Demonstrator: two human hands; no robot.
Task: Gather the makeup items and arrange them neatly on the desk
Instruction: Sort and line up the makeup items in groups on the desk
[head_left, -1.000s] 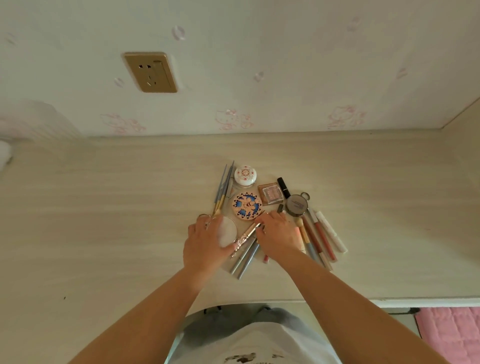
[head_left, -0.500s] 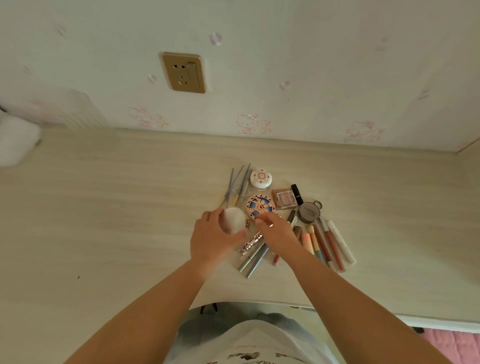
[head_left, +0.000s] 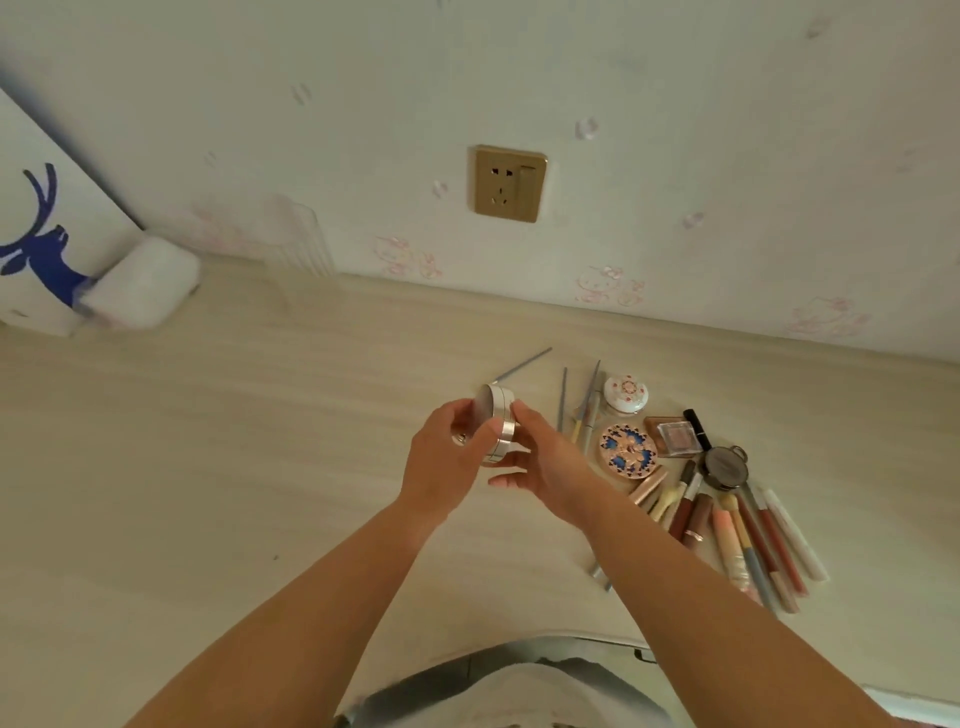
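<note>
**Silver compact lifted in both hands, left of the makeup pile**

The left hand (head_left: 441, 462) and the right hand (head_left: 545, 467) together hold a round silver metal compact (head_left: 496, 423) above the pale wood-grain desk (head_left: 208, 467), turned on edge so its flat face looks toward ten o'clock. The left hand's fingers curl around the near and left rim; the right hand's thumb and fingertips press the opposite rim, its other fingers loosely spread below. Whether the lid is parted from the base is hard to judge from this angle.

At three o'clock from the compact lies the rest of the makeup. A round compact with a blue-and-gold patterned lid (head_left: 627, 449) sits just beside the right hand. At its twelve o'clock stands a small white round jar with red floral dots (head_left: 626, 392); at its three o'clock, a clear square eyeshadow case (head_left: 675, 431) and a dark round tin (head_left: 725, 466). Thin grey pencils (head_left: 562, 397) lie at eleven o'clock of the patterned lid. A fan of pink, red and white tubes and sticks (head_left: 753, 540) spreads toward five o'clock.
</note>
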